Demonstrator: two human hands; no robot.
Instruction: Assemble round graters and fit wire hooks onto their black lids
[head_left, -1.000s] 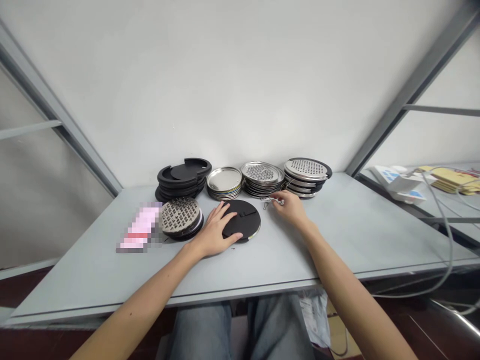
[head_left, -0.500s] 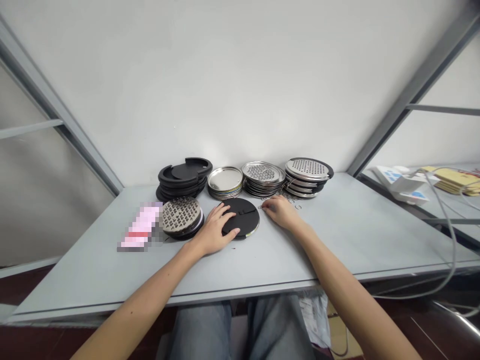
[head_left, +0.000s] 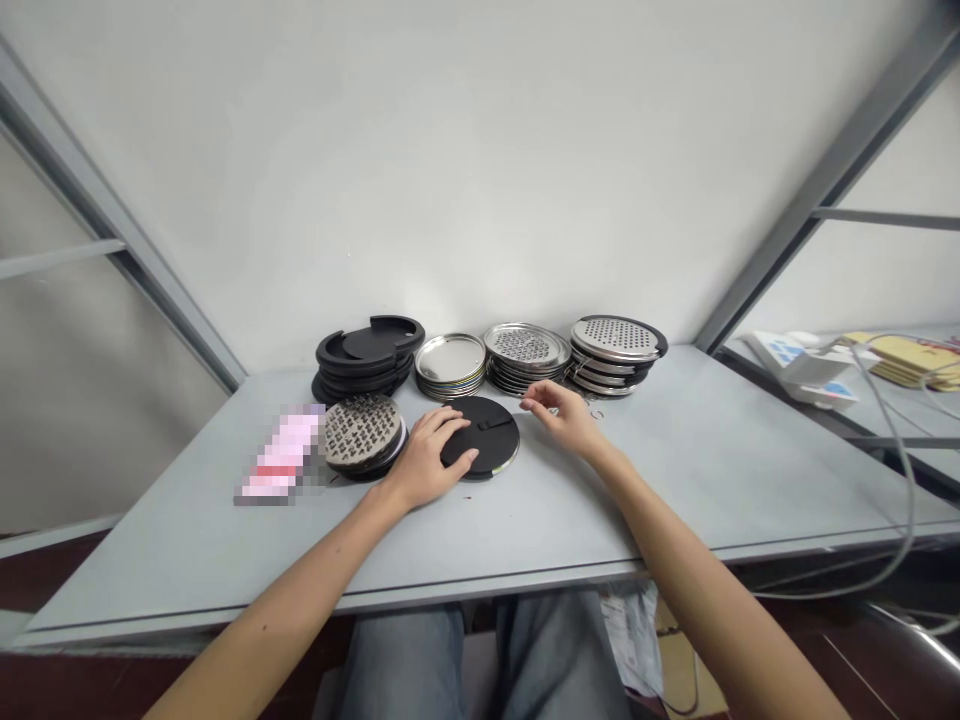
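Observation:
My left hand lies across the left part of a round black disc, fingers spread on its top. The disc lies flat on the table, with a slot on top and a thin shiny rim at its near right edge. Just right of the disc, my right hand is raised a little, thumb and fingertips pinched together. Whatever is between those fingertips is too small to make out. Small metal rings lie behind the right hand, partly hidden by it. Left of my left hand sits a short stack topped by a round metal grater plate.
Along the wall stand stacks of black round holders, plain metal discs, grater plates and perforated plates with black edges. A blurred pink item lies at left. A white cable hangs at the right.
My right hand has lifted slightly from the table by the rings, its fingertips now higher. The left hand and the black disc have stayed nearly in place.

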